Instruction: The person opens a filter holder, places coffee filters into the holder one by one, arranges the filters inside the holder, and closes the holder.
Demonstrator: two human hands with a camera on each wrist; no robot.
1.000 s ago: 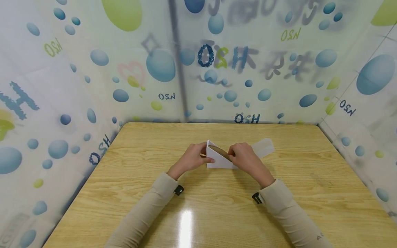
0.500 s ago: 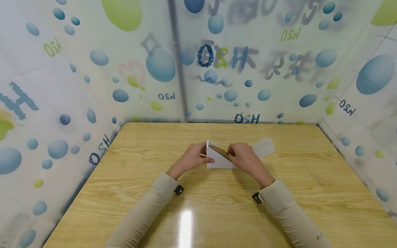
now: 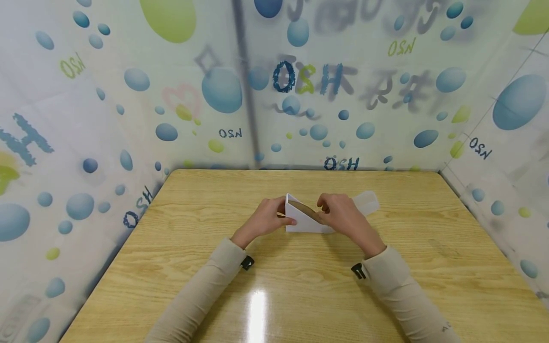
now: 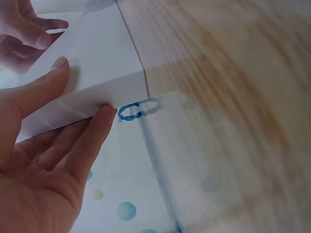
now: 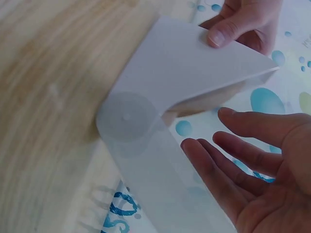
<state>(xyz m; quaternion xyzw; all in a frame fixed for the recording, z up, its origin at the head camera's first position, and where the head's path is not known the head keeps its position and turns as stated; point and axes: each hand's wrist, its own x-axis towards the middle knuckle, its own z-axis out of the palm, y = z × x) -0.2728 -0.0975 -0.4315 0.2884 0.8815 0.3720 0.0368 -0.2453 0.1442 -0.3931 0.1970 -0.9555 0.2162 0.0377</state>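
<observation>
A white box (image 3: 305,225) with a slanted opening stands on the table, a brown surface (image 3: 303,208) showing along its slope. My left hand (image 3: 267,218) grips its tall end, thumb on the near wall and fingers on the end face in the left wrist view. At the low end, a translucent flap (image 5: 167,179) joins the box through a round pivot (image 5: 125,117) and is swung out away from the opening. My right hand (image 5: 272,162) is beside the flap and opening, fingers spread and loosely bent with nothing between them. Whether a fingertip touches the flap, I cannot tell.
The wooden table (image 3: 206,295) extends around the box on all sides. A patterned cloth wall (image 3: 274,119) rises behind its far edge, with similar walls at left and right. Black straps (image 3: 247,262) hang at both wrists.
My right hand has shifted slightly right and its fingers have loosened from the slanted edge of the box. The left hand and the box stay where they were.
</observation>
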